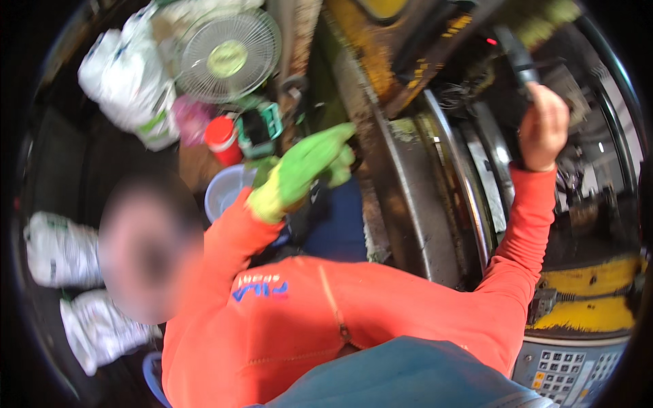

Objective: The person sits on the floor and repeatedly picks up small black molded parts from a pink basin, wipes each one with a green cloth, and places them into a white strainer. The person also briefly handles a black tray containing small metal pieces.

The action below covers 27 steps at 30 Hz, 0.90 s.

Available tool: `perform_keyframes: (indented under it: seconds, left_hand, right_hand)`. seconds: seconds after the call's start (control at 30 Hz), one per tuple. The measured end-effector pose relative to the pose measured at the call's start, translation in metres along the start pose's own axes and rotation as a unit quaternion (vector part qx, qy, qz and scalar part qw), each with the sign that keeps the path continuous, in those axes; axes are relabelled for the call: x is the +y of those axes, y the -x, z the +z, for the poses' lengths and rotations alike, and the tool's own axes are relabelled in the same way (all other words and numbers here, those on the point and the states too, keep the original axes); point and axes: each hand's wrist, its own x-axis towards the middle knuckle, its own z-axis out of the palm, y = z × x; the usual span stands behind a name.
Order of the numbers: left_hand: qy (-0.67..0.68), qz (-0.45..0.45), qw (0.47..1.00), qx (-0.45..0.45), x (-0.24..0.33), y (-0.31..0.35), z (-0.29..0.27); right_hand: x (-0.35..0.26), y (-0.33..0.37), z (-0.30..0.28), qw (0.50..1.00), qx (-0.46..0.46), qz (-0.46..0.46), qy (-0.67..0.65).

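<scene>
My left hand (306, 166), in a green knitted glove with a yellow cuff, is raised in front of my chest. Its fingers stretch toward the machine and look slightly smeared; no object shows in it. Bare and ungloved, my right hand (544, 126) reaches far right and closes round a dark bar-shaped handle (520, 64) on the machine. The metal ledge and rails (398, 197) of the machine lie between the two hands. Orange sleeves cover both my arms.
A fan (228, 61), a white plastic bag (129, 81), a red jar (222, 139), a green basket (258, 129) and a light blue basin (228, 190) stand left. White sacks (64, 251) lie farther left, near a person (146, 251). A button panel (564, 370) sits lower right.
</scene>
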Motion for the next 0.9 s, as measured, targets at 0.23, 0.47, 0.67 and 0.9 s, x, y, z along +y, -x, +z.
perform_keyframes:
  seconds: [0.23,0.47,0.67,0.9]
  left_hand:
    - [-0.543,0.411,0.69,0.244,-0.005,0.06,-0.033]
    - [-0.428,0.126,0.765,0.465,-0.061,0.252,-0.17]
    - [-0.666,-0.291,0.368,0.58,-0.077,0.45,-0.258]
    - [-0.606,-0.517,0.299,0.526,-0.081,0.543,-0.322]
  right_hand:
    - [-0.238,-0.053,0.05,0.921,-0.075,-0.265,-0.277]
    - [-0.157,-0.054,0.142,0.967,0.107,0.15,-0.174]
    - [-0.069,0.024,0.228,0.949,-0.021,0.31,-0.046]
    - [-0.076,0.027,0.255,0.895,0.034,0.44,-0.065]
